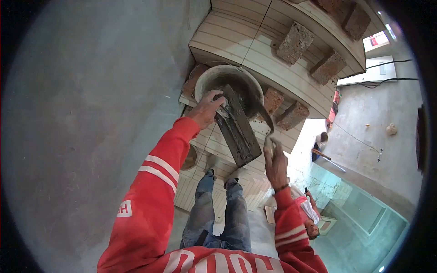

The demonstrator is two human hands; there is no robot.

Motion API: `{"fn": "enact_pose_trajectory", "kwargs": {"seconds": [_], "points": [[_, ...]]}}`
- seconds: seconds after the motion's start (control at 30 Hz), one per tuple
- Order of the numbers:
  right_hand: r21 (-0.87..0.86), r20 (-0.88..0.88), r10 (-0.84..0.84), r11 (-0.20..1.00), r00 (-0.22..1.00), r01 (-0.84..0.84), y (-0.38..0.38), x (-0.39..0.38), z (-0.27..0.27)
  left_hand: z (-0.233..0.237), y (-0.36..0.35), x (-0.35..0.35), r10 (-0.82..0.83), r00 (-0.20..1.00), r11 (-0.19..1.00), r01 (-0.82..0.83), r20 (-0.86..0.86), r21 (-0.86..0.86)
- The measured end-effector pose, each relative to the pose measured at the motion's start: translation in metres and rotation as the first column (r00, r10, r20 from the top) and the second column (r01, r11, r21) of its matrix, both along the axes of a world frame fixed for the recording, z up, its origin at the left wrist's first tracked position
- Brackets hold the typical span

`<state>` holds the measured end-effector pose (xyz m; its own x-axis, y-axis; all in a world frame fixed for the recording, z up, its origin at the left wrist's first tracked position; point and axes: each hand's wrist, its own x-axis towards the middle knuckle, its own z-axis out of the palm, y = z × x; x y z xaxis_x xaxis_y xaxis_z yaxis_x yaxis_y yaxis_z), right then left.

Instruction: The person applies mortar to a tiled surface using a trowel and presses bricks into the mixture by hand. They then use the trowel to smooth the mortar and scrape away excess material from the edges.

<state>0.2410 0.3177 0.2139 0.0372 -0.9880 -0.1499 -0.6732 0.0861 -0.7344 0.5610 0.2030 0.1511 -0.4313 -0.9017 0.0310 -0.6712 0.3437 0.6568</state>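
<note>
My left hand (207, 110) is closed around the handle of a long, dark, mortar-smeared plastering float (239, 129), tilted across the front of a bucket (203, 82). The float's upper end overlaps the bucket's opening, and its lower end points down toward my legs. Grey, wet-looking residue coats the inside of the bucket. My right hand (276, 166) grips a trowel (265, 116), its dirty blade reaching over the bucket's right rim. Part of the trowel's blade is hard to make out against the dark bucket interior.
The bucket stands on tiled stairs (227, 34), where several bricks (295, 43) lie on the treads. A grey plastered wall (100, 91) rises on the left. A second container (190, 158) is near my left leg. Another person (307, 207) is at lower right.
</note>
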Motion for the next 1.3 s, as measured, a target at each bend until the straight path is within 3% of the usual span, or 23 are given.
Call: {"fn": "enact_pose_trajectory", "kwargs": {"seconds": [0.1,0.13,0.23,0.27,0.3,0.33,0.37,0.43,0.47,0.53,0.67,0.77,0.93,1.03,1.1,1.17,1.23,1.27,1.3], "points": [[0.15,0.056,-0.071,0.987,0.996,0.062,0.046,-0.002,0.016,-0.007,0.002,0.006,0.055,0.987,0.998,-0.048,-0.152,0.047],[0.363,0.155,-0.192,0.923,0.969,0.125,0.051,0.01,0.05,-0.011,0.001,0.007,0.082,0.973,0.996,-0.07,-0.215,0.063],[0.168,0.203,-0.108,0.983,0.973,0.074,0.078,0.005,0.049,-0.025,0.002,0.012,0.063,0.951,0.995,-0.037,-0.302,0.092],[-0.05,0.005,0.05,0.998,0.999,-0.049,0.071,-0.003,0.058,-0.019,0.002,0.012,0.063,0.953,0.995,-0.035,-0.298,0.097],[-0.233,-0.22,0.161,0.949,0.962,-0.212,0.06,-0.009,0.078,-0.008,0.0,0.009,0.085,0.979,0.993,-0.068,-0.185,0.094],[-0.01,-0.106,0.09,0.996,0.99,-0.092,0.055,-0.008,0.108,0.0,-0.002,0.008,0.105,0.992,0.991,-0.098,-0.071,0.086],[0.095,-0.254,0.166,0.985,0.953,-0.146,0.052,-0.017,0.128,0.004,-0.005,0.009,0.101,0.992,0.991,-0.094,-0.07,0.09],[0.099,-0.402,0.26,0.966,0.878,-0.241,0.045,-0.027,0.148,0.007,-0.008,0.007,0.05,0.994,0.994,-0.04,0.099,-0.1],[0.102,-0.408,0.257,0.966,0.876,-0.236,0.043,-0.029,0.149,0.013,-0.008,0.002,0.046,0.995,0.994,-0.037,0.092,-0.099],[0.08,-0.507,0.314,0.944,0.803,-0.319,0.038,-0.031,0.147,0.025,-0.009,-0.005,-0.005,0.968,0.999,0.014,0.251,-0.036],[0.031,-0.522,0.31,0.938,0.795,-0.345,0.029,-0.029,0.106,0.034,-0.006,-0.021,-0.017,0.956,1.0,0.011,0.293,0.021],[-0.02,-0.527,0.281,0.939,0.802,-0.343,0.02,-0.021,0.072,0.033,0.001,-0.026,-0.059,0.933,0.997,0.073,0.355,-0.027],[-0.056,-0.493,0.199,0.964,0.847,-0.259,-0.012,0.011,0.03,0.039,0.017,-0.035,-0.086,0.961,0.996,0.087,0.264,0.008],[0.019,-0.497,0.153,0.986,0.854,-0.165,-0.037,0.015,-0.02,0.042,0.032,-0.045,-0.038,0.984,0.999,0.032,0.173,0.037],[-0.075,-0.386,0.044,0.994,0.921,-0.079,-0.049,0.021,-0.033,0.045,0.037,-0.044,-0.001,0.987,1.0,0.0,0.159,0.005],[0.002,-0.288,0.004,1.0,0.957,-0.004,-0.029,0.02,-0.036,0.043,0.035,-0.036,0.049,0.988,0.999,-0.048,0.148,-0.013],[-0.133,-0.063,-0.038,0.991,0.997,0.029,0.004,0.015,-0.033,0.034,0.029,-0.027,0.182,0.982,0.983,-0.182,-0.056,0.012],[-0.019,0.031,-0.079,0.997,0.996,0.08,0.018,0.015,-0.013,0.028,0.026,-0.022,0.18,0.982,0.984,-0.18,-0.058,0.004],[0.1,0.118,-0.129,0.988,0.985,0.117,0.032,0.016,0.014,0.022,0.022,-0.018,0.221,0.96,0.975,-0.217,-0.174,0.043]]}}
